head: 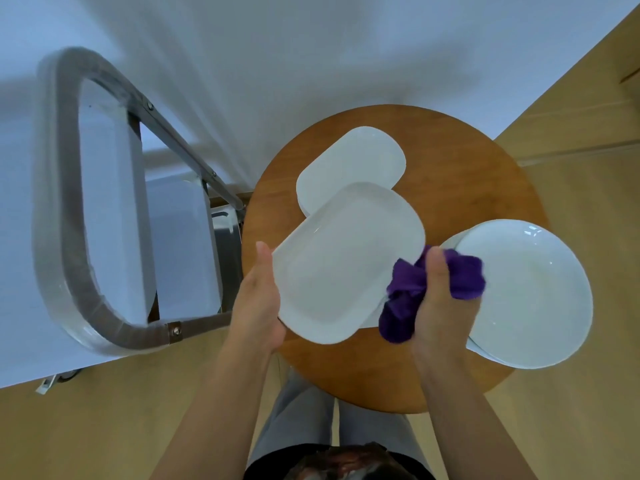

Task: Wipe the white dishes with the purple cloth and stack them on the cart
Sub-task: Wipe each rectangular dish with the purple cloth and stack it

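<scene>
My left hand (258,299) grips the left edge of a white rectangular dish (343,265), held tilted above the round wooden table (460,168). My right hand (440,306) is closed on the bunched purple cloth (408,292), pressed against the dish's right edge. More white rectangular dishes (353,164) lie stacked on the table behind it. A stack of round white plates (533,299) sits at the table's right edge. The cart (69,202), with a metal handle frame, stands to the left; a white dish (183,251) lies on it.
A white wall fills the far side, right behind the cart and the table. Light wooden floor (121,420) surrounds the table. My legs show below the table's near edge.
</scene>
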